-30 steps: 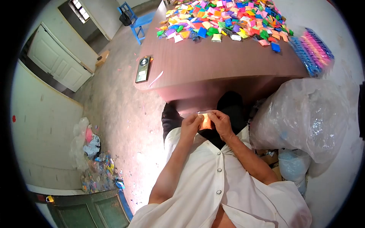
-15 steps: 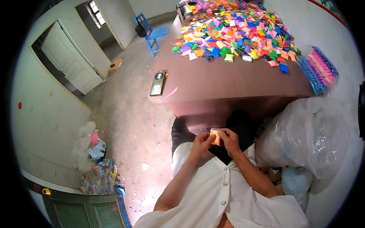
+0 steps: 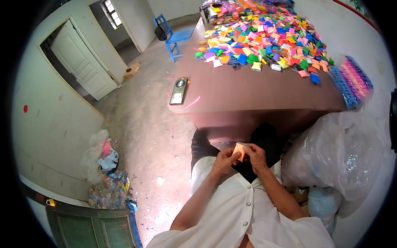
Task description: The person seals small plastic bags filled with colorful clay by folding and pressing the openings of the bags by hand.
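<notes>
A small orange packet (image 3: 239, 151) is held over my lap, below the table's near edge. My left hand (image 3: 225, 160) pinches its left side with thumb and fingers. On its right, the fingers of my right hand (image 3: 255, 156) close on the upper edge. Small packets like it, in many colours, lie in a wide heap (image 3: 264, 45) across the far part of the brown table (image 3: 231, 91).
A phone-like device (image 3: 179, 91) and a pink strip (image 3: 192, 102) lie at the table's left corner. Bundled blue and pink packs (image 3: 351, 82) sit at its right edge. Large plastic bags (image 3: 331, 153) fill my right side. A blue chair (image 3: 178, 36) and litter (image 3: 109, 190) stand left.
The whole view has shifted slightly, so the table and my hands appear a little lower and further right. Both hands keep hold of the orange packet, which is now tilted more.
</notes>
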Demonstrator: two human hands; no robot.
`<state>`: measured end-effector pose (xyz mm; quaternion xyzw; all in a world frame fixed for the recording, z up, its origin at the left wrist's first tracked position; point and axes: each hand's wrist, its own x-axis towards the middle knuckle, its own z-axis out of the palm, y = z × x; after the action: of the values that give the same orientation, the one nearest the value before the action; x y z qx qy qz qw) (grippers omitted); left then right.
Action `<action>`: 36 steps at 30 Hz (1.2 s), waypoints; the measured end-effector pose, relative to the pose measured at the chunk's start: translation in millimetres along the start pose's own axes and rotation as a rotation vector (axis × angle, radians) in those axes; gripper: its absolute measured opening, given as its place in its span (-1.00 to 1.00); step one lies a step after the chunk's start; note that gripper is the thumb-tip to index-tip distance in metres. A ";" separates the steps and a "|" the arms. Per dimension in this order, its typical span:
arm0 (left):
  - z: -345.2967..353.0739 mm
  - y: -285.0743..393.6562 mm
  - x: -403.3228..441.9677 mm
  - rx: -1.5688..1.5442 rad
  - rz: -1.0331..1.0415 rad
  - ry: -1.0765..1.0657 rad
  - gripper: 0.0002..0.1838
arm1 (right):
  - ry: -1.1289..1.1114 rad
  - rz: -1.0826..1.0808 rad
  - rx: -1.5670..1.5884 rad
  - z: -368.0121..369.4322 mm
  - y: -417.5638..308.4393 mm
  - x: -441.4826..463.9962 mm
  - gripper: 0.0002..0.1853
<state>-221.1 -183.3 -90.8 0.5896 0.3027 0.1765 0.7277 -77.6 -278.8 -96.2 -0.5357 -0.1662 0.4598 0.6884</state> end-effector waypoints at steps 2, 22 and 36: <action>6.2 3.5 -3.2 -0.077 -0.032 0.046 -0.70 | 0.017 -0.015 -0.015 -1.5 3.0 0.9 -0.80; 3.0 1.0 -4.7 -0.011 0.108 0.124 -0.75 | -0.081 -0.141 -0.318 -4.2 10.9 5.7 -0.78; 1.8 -5.1 1.6 -0.101 0.123 0.202 -0.77 | -0.084 -0.106 -0.282 -5.2 16.7 3.4 -0.79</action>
<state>-219.2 -184.9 -95.8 0.5489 0.3282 0.2944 0.7102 -79.7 -279.0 -114.0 -0.5979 -0.2858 0.4171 0.6220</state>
